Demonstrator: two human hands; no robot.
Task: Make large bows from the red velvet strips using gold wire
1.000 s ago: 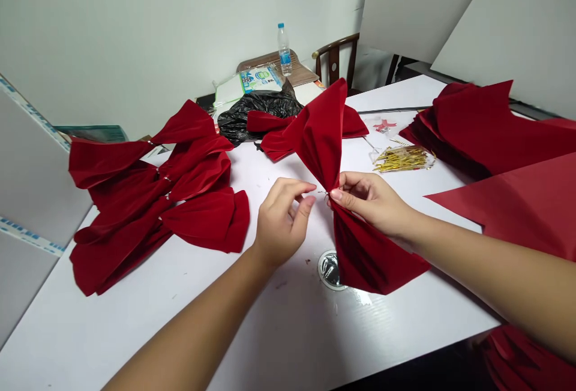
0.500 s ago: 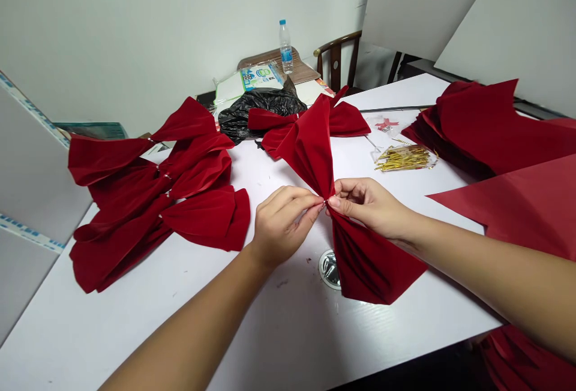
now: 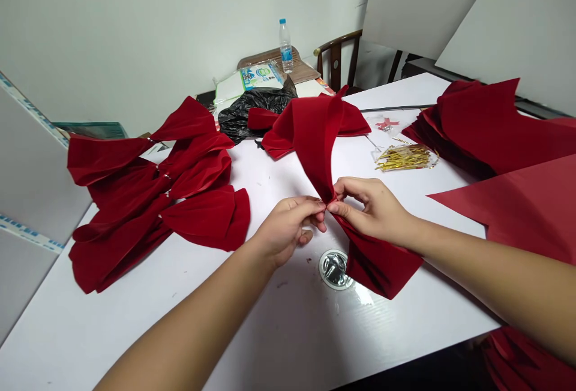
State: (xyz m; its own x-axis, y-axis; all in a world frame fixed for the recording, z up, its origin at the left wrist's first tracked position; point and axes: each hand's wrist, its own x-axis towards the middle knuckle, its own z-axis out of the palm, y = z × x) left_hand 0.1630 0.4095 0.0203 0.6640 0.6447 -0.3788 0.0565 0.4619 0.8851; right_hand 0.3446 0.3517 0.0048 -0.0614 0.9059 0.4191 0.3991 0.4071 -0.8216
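red bow (image 3: 317,145) is pinched mid-waist by right hand (image 3: 378,208) — long axis far-to-near, left hand (image 3: 284,229) pinched tight just left, contents hidden

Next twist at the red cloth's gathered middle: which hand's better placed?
Probably left. The left hand pinches right beside the gather, while the right hand grips the red cloth itself and seems better for steadying.

You have muted indoor light, with white glare and a soft grey shadow on the counter (image 3: 279,343). Your view is mostly sharp, sinking to near-black below the near edge.
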